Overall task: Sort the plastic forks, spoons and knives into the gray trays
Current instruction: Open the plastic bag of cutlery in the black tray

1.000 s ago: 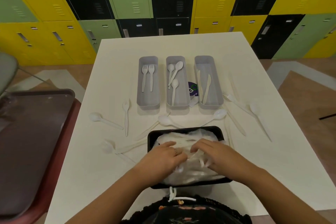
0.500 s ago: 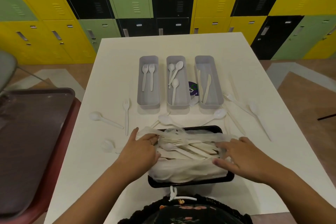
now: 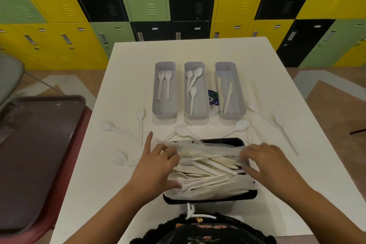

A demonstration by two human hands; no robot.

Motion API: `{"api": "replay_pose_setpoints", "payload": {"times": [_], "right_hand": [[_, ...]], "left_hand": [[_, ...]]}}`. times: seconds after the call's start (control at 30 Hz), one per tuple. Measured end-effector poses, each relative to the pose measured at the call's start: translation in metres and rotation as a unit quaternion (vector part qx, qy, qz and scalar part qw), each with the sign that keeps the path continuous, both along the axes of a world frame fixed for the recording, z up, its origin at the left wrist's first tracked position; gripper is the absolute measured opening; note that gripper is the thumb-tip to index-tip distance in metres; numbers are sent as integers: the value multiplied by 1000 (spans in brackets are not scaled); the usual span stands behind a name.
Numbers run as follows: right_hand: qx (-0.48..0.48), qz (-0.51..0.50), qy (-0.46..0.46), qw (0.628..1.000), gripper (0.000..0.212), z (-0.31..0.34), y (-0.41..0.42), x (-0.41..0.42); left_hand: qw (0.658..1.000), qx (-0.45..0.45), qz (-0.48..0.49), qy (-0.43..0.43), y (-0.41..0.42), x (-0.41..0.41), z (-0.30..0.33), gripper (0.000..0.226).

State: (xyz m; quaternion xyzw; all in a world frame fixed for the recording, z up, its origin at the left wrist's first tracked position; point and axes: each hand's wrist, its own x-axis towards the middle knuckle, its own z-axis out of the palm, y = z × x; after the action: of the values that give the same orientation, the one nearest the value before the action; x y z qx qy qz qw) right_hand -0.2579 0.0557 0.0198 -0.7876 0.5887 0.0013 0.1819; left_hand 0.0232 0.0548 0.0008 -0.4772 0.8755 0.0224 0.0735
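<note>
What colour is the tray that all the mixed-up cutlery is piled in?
Black. The tray near the person shows best in the head view, the only one.

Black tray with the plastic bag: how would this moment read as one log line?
stage: opening bag | left hand: grips plastic bag | right hand: grips bag | black tray: cutlery exposed | gray trays: partly filled

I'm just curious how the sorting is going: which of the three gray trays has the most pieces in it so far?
The middle tray: it holds three spoons. The left tray holds two forks, and the right tray shows two knives.
</note>
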Motion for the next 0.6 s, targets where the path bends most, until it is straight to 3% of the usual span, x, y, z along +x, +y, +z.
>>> {"api": "replay_pose_setpoints", "payload": {"times": [0.1, 0.17, 0.27, 0.37, 0.6], "right_hand": [[-27, 39, -87, 995, 21, 17, -2, 35], [52, 56, -49, 996, 31, 8, -1, 61], [97, 56, 21, 994, 48, -16, -4, 83], [120, 32, 5, 992, 64, -33, -8, 83], [118, 30, -4, 993, 86, -43, -15, 74]], "left_hand": [[997, -34, -42, 45, -5, -9, 2, 53], [999, 0, -53, 2, -11, -13, -3, 71], [994, 63, -29, -79, -21, -12, -15, 106], [993, 89, -17, -78, -20, -4, -23, 109], [979, 176, -2, 99, -20, 0, -43, 115]]}}
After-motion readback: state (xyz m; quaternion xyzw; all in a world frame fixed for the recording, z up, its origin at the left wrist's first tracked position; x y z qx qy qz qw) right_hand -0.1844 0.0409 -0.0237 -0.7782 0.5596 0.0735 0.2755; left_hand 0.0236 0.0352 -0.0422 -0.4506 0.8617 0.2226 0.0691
